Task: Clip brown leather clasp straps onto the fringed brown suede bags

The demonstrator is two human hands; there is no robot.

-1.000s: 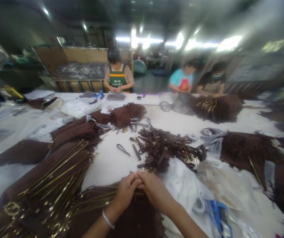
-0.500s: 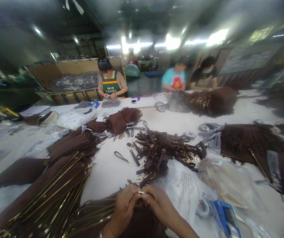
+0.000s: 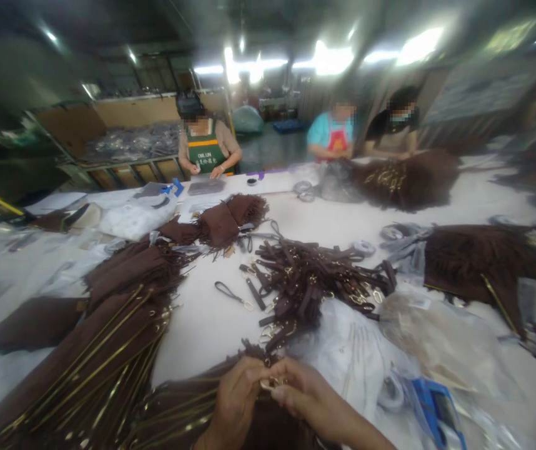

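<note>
My left hand (image 3: 236,400) and my right hand (image 3: 306,395) meet at the near edge of the table, fingers pinched together on a small gold clasp (image 3: 270,382) at the top of a brown fringed bag (image 3: 193,409) lying under them. Just beyond my hands lies a heap of brown straps with gold clips (image 3: 312,281). A single loose strap (image 3: 233,295) rests on the white table to its left.
A stack of brown bags with gold zips (image 3: 90,350) fills the near left. Clear plastic bags (image 3: 431,344) and a blue tool (image 3: 439,409) lie at the right. More brown bags (image 3: 483,259) sit far right. Three people work across the table (image 3: 212,150).
The view has tipped up and shifted, so my hands sit lower in the picture. My fingers stay pinched together on the clasp, now slightly parted around it.
</note>
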